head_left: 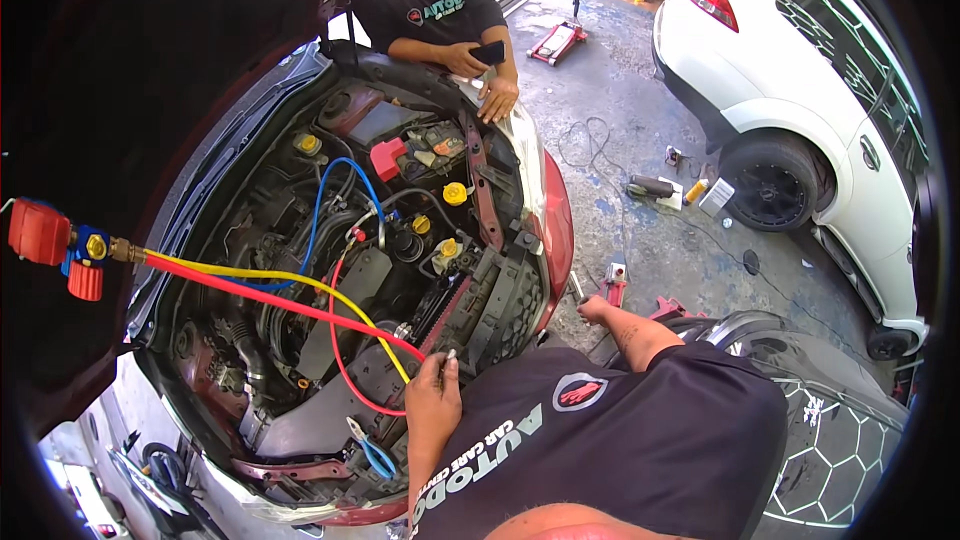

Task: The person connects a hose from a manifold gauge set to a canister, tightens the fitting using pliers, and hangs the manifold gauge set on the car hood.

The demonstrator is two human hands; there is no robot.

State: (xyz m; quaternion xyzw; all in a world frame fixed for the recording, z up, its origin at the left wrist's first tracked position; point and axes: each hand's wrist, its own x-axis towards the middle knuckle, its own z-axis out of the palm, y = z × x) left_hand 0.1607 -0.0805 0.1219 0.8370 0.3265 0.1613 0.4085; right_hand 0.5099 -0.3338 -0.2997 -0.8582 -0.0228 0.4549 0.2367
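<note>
While the thick red hose (270, 294) slants over the open engine bay (482, 190), we tag the left hand (435, 398) clamped on its near right end, fingers curled, a small pale tip by the thumb. Yellow hose (230, 269) runs alongside to the same hand; whether it's gripped too, we can't tell. Thin red hose (343, 365) loops down near the wrist. At far left we get the manifold (40, 230), red and blue, hanging by the raised hood (150, 60). Blue hose (320, 200) arches over the bay's middle. Pliers (375, 458) with blue handles lie at the near edge, left of the forearm.

Right hand (597, 310): out to the right past the bumper, fist closed around a slim metal handle (575, 286). Across the far right corner of the car we note a co-worker (430, 0) leaning in, one hand on a dark phone (489, 52), the other resting on the car's edge. Farther right: red floor jack (557, 42), white car (770, 60).
</note>
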